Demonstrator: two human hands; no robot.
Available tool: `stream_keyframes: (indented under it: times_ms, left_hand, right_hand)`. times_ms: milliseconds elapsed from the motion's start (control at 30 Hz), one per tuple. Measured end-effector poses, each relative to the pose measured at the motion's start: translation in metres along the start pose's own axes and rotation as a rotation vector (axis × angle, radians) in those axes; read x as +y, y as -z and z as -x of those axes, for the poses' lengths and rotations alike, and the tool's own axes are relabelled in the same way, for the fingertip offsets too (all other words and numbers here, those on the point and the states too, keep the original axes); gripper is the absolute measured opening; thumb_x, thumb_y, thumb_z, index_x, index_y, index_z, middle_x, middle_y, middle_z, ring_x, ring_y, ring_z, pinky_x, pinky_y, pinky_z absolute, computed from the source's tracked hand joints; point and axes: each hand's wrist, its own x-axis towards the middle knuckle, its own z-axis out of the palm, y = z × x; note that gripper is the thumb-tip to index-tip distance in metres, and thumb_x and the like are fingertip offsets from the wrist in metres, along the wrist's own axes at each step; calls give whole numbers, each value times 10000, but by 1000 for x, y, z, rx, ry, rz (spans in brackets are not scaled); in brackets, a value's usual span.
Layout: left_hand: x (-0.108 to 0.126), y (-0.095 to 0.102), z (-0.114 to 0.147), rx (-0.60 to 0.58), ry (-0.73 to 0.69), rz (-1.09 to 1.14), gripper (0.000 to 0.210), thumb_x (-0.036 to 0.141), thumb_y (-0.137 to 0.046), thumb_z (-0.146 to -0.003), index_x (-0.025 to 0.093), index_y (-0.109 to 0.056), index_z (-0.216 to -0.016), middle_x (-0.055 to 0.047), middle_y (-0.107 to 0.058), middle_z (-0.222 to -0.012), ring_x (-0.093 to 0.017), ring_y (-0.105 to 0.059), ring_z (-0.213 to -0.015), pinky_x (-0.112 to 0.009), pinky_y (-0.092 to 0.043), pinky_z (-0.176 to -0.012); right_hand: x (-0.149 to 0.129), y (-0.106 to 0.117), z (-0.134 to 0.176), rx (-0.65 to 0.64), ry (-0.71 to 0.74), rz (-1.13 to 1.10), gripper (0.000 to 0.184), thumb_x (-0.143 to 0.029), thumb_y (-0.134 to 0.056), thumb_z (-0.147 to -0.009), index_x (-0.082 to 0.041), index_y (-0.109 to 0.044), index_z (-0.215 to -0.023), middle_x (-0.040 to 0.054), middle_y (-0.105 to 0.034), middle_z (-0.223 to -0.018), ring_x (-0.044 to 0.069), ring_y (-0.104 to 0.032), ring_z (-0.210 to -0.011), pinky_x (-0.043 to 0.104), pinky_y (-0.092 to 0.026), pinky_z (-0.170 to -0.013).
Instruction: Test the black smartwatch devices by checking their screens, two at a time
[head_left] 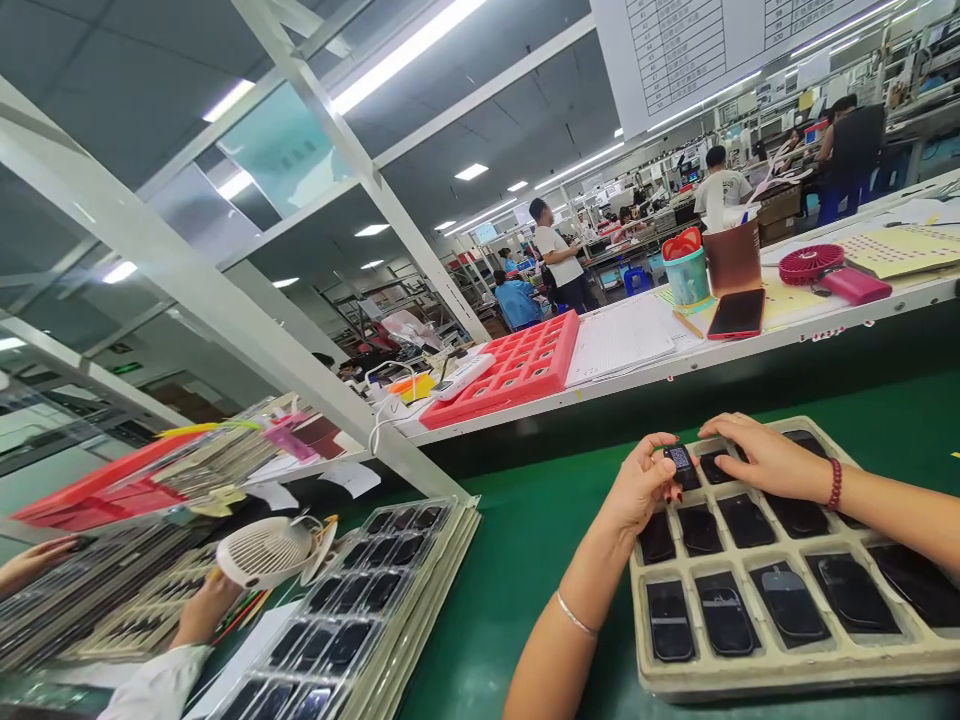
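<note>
Your left hand (643, 482) pinches a device (682, 468).
Grip its edges; your right hand (776, 460) is loosely spread over the tray (750, 672).

The person's left hand (646, 478) is pinching a small black device (681, 466) with a square code at the far-left corner of a beige tray (716, 682), while the right hand (776, 462), wearing a red bead bracelet (835, 484), is lying with parted fingers over the far row. Dark devices are filling many compartments. To the left, a stack of trays (439, 588) is standing on the green table (521, 560), and a co-worker's hand (199, 608) is appearing beside a white fan (264, 552).
</note>
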Motion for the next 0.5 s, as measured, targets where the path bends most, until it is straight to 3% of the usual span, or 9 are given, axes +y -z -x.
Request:
stream_keyframes:
  times_ms: [200,500]
  left_hand:
    - [-1,2,0,13,6,-3,681,483,-918,-632,167,-546,-1106,-65,-760,-879,-73,-579,-494,-193,-417,-494]
    - [-1,2,-1,16,9,27,703,495,-933,-610,168,-564,-1112,29,-669,-748,-62,-554,-454,-186,-416,-470]
  right_hand:
    - [-19,6,5,132,123,-48,220,-239,-480,-926,-238,-688,-996,79,-758,-909,259,-694,-837,381,-542,-776]
    - [-22,5,9,72,437,52,321,-200,-454,-996,-197,-710,-1190,80,-775,-874,232,-721,-813,349,-539,-747]
